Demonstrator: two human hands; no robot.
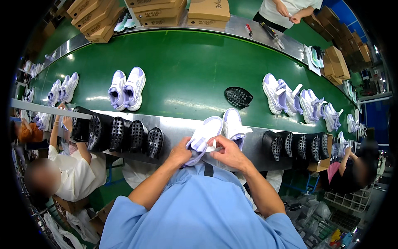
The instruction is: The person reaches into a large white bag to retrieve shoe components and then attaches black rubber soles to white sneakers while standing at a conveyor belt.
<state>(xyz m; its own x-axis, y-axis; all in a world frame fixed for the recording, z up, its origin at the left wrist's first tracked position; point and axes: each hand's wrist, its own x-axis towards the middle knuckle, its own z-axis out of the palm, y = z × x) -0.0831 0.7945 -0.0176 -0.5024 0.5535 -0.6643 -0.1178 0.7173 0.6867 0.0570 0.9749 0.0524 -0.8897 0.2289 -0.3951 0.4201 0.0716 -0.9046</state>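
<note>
Both hands, left [180, 152] and right [229, 152], clamped on white-lilac shoe [203, 137]; toe toward one o'clock, twin [234, 126] at its right.

We held one sneaker [202, 137] at the near edge of the conveyor belt [186, 70], our left hand [180, 152] at its heel and our right hand [227, 152] just right of it. Its mate [234, 125] lay touching it on the right. Rows of shoe lasts [120, 133] stood along the metal rail to our left, and more lasts [296, 144] to our right. One last [238, 96] lay on the belt behind the mate. Pairs of sneakers [127, 89] lay farther left and right. Cardboard boxes [209, 11] sat beyond the belt.
</note>
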